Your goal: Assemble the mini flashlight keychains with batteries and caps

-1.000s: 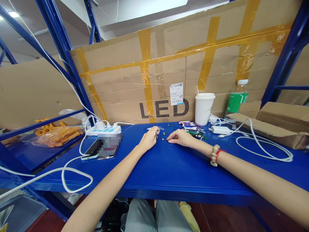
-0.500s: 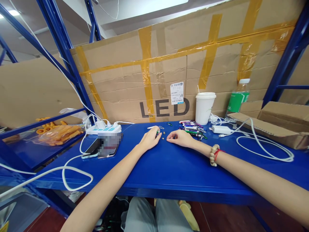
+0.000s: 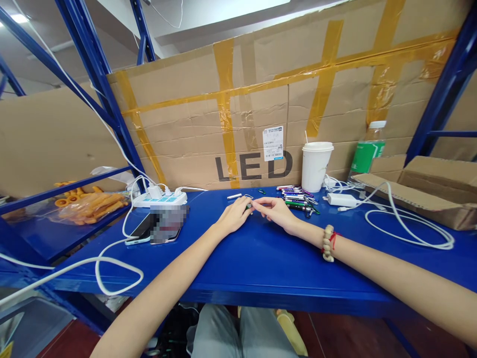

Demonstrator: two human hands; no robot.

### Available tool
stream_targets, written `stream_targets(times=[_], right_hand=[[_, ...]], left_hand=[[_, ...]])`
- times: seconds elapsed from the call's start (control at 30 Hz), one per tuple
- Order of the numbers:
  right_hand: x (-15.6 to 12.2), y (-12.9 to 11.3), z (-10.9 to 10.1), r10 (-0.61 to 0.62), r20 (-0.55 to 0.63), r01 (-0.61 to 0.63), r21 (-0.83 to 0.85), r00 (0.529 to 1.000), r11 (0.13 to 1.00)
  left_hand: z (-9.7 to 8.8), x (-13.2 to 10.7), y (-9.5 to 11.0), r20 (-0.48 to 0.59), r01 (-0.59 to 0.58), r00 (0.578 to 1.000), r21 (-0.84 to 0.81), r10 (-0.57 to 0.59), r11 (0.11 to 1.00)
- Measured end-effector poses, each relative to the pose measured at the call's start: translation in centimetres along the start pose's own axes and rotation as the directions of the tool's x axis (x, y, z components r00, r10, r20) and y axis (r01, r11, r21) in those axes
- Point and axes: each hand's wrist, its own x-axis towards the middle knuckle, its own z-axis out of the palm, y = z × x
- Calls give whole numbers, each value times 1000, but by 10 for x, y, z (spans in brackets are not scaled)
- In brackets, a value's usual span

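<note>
a blue workbench top [image 3: 261,268] is seen stretched right across, framed by blue steel rack uprights [image 3: 93,64] on the left and a further upright [image 3: 443,94] on the right. behind it, the back is closed off by a large cardboard sheet [image 3: 179,114], striped with yellow-brown tape [image 3: 223,99] and marked "led" in dark letters [image 3: 253,169]. a lower blue shelf [image 3: 33,238] is set off to the left. overhead, a grey ceiling [image 3: 55,30] is lit by a bright panel [image 3: 242,7] and a strip lamp [image 3: 15,20]. below the bench edge, a reddish-brown floor [image 3: 335,338] is glimpsed.

Tiny pinched item [image 3: 249,205], possibly greenish.
</note>
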Motion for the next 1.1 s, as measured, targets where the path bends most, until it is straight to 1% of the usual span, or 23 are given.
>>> stream_targets(times=[0.2, 0.33, 0.43, 0.5, 0.57, 0.6, 0.67, 0.73, 0.8, 0.93, 1.0, 1.1], right_hand=[[2, 7, -1, -98, 9, 99, -89, 995, 991], [2, 6, -1, -160, 7, 159, -167, 987, 973], [-1, 1, -2, -267, -40, 246, -283, 963, 927], [-4, -3, -3, -372, -29, 323, -437, 928, 839], [-7, -5, -3, -450, 39, 381, -600, 892, 703], [-8, -6, -4, -467, 76, 395, -663, 881, 636], [-9, -6, -4, -474, 128, 400, -746, 871, 533], [-9, -5, -4, -471, 156, 396, -789, 868, 470], [-9, -4, -3, -458, 176, 399, -796, 872, 455], [-8, -3, -3, -435, 212, 437, -734, 875, 521], [-8, -4, -2, -454, 195, 435, -737, 869, 517], [-10, -7, -1, -510, 126, 412, -762, 851, 499]], left_hand=[[3, 0, -1, 17, -36, 999, 53, 35, 998], [3, 0, 0, 15, -63, 998, 90, 62, 994], [3, 0, 0, 5, -72, 997, 111, 72, 991], [3, 1, -1, -4, -76, 997, 116, 77, 990], [3, 1, -2, -10, -77, 997, 117, 79, 990], [3, 1, -3, -13, -75, 997, 117, 77, 990], [2, 0, -4, -25, -66, 997, 115, 69, 991], [2, 0, -4, -41, -54, 997, 113, 59, 992], [1, -1, -4, -51, -50, 997, 105, 55, 993], [2, 0, -5, -71, -46, 996, 74, 51, 996], [3, 1, -7, -93, -31, 995, 61, 37, 998], [4, 3, -9, -122, -13, 992, 48, 19, 999]])
